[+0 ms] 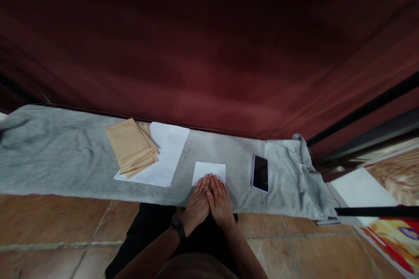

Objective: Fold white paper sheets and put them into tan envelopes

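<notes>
A small white sheet of paper, perhaps folded, lies on the grey cloth in front of me. My left hand, with a dark band on the wrist, rests flat on its near part, fingers stretched out. Beside it and touching it, my right hand also presses flat on the paper. The hands cover the paper's near edge. To the left, a stack of brown envelopes lies fanned out on larger white sheets.
A phone with a dark screen and purple edge lies to the right on the grey cloth. Dark red fabric hangs behind the bench. At the far right are black bars and a colourful printed package. Tiles cover the floor.
</notes>
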`<state>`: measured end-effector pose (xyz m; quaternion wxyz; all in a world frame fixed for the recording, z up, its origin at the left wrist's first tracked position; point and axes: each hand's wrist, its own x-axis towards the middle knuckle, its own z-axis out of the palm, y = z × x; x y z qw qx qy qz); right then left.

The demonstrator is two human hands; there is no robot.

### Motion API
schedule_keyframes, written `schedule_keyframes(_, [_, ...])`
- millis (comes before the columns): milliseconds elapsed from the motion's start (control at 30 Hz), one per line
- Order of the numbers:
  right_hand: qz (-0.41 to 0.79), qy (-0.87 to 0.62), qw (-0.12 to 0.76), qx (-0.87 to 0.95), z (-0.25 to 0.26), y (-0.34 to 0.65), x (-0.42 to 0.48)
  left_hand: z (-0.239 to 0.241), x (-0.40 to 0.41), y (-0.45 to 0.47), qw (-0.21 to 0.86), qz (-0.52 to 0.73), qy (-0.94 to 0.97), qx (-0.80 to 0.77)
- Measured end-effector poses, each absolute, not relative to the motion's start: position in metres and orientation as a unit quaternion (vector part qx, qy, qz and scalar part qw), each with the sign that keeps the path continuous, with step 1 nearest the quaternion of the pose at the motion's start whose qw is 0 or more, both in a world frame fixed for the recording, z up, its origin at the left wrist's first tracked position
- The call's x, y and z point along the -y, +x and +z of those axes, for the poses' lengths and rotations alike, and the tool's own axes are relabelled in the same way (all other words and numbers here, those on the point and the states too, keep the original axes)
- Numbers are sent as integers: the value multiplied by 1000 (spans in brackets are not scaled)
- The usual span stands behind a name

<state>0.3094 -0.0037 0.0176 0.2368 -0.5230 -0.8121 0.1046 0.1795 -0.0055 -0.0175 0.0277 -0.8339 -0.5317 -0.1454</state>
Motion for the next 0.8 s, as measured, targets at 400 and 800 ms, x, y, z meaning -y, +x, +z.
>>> schedule_keyframes(400, [-26, -562, 209, 800, -4, 334, 17, -3, 16, 151, 45, -145, -808, 569])
schedule_keyframes(800, [-46, -581, 202, 787, -10, 341, 20, -2, 19, 140, 51, -182, -761, 620])
